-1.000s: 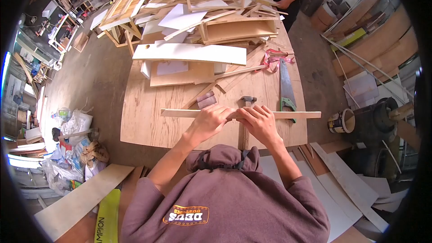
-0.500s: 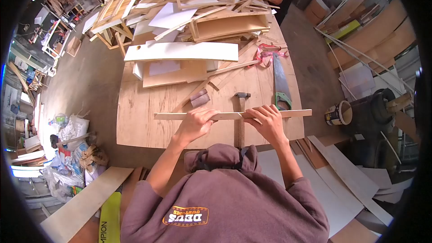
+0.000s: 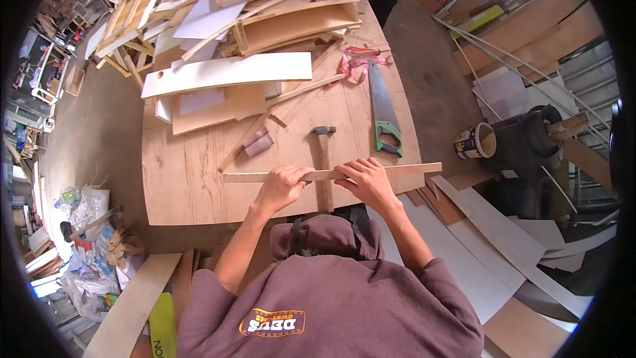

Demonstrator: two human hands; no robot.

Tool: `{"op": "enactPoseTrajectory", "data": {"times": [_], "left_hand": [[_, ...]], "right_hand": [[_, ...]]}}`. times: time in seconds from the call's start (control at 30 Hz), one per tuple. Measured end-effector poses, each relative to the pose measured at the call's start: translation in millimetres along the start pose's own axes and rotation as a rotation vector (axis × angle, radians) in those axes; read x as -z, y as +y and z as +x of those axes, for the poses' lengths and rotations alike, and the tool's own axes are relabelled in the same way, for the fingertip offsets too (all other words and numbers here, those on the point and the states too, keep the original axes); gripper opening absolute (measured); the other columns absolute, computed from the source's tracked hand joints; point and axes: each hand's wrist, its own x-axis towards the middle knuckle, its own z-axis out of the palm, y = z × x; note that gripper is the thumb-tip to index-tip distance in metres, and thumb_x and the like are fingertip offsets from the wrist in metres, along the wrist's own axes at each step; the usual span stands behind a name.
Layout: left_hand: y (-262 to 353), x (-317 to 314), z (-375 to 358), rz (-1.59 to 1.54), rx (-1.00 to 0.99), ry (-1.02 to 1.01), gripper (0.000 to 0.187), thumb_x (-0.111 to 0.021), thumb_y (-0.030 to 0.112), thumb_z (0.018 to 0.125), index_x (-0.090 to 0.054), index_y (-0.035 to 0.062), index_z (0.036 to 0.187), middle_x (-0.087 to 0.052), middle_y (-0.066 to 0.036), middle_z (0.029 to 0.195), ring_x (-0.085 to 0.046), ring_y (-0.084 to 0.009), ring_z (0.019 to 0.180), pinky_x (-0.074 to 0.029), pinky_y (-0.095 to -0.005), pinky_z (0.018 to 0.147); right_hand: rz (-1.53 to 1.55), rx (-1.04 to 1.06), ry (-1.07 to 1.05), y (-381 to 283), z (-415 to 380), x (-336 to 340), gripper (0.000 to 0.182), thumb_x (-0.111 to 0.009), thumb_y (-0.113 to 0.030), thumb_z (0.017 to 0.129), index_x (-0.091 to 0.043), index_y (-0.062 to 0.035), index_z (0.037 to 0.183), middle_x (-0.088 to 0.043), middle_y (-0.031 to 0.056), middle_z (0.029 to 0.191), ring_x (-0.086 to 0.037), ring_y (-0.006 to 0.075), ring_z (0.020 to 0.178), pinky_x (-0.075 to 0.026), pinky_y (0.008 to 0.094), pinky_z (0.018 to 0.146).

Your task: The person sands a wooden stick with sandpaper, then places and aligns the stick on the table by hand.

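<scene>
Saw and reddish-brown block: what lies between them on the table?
In the head view, the hammer lies between the saw and block, its handle partly hidden by the wooden strip.

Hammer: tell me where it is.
In the head view, the hammer lies on the table, left of the saw, its handle crossing beneath the wooden strip.

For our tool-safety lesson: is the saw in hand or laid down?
Laid down: the saw lies on the table; left hand and right hand hold a wooden strip.
</scene>
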Motion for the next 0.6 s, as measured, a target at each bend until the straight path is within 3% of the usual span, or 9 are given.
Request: {"op": "enactPoseTrajectory", "data": {"times": [0.17, 0.6], "left_hand": [[-8, -59, 30, -0.007, 0.011, -0.024, 0.036, -0.07, 0.003, 0.079, -0.069, 0.0044, 0.115, -0.074, -0.013, 0.104, -0.069, -0.0317, 0.099, -0.055, -0.0424, 0.088], [5, -239, 158, -0.019, 0.367, -0.084, 0.037, -0.071, 0.011, 0.084, -0.069, 0.0106, 0.121, -0.072, -0.014, 0.113, -0.068, -0.0345, 0.105, -0.055, -0.0441, 0.09]], "right_hand": [[0.01, -0.073, -0.062, 58, -24, -12, 0.025, -0.073, -0.032, 0.089, -0.07, -0.0152, 0.108, -0.071, 0.0002, 0.097, -0.065, 0.0197, 0.091, -0.047, 0.0353, 0.082], [0.051, -0.028, -0.112, 284, -72, -34, 0.029, -0.074, -0.026, 0.087, -0.069, -0.015, 0.113, -0.071, 0.0023, 0.103, -0.065, 0.0219, 0.1, -0.046, 0.0392, 0.087]]}}
